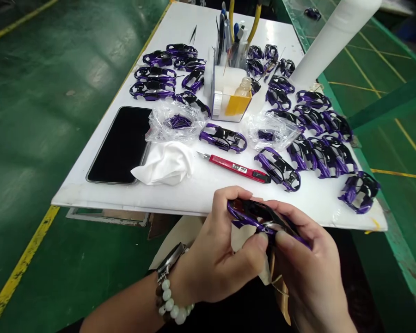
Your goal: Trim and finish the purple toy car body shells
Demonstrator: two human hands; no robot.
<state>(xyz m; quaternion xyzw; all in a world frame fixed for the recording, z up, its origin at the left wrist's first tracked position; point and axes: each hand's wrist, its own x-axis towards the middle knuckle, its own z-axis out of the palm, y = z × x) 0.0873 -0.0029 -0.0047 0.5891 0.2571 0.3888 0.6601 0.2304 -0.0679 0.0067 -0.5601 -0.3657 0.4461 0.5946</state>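
Just off the table's front edge, both my hands grip one purple and black toy car body shell [260, 213]. My left hand [225, 249] has its fingers over the left end, with the thumb pressed on the near side. Around the right end my right hand [307, 252] is closed, its thumb beside the left one. Part of the shell is hidden by my fingers. Beyond it on the white table lie a red utility knife [236, 168] with its blade tip showing, and two more shells, one to the right [278, 169] and one farther back [223, 138].
A black phone [119, 144] and a white cloth [166, 164] lie at left. Two plastic bags [176, 122] [272, 132] hold small purple parts. A clear organizer [230, 99] carries tools and a bottle. Several shells [152, 90] [327, 156] line both sides; a white tube [333, 41] leans at right.
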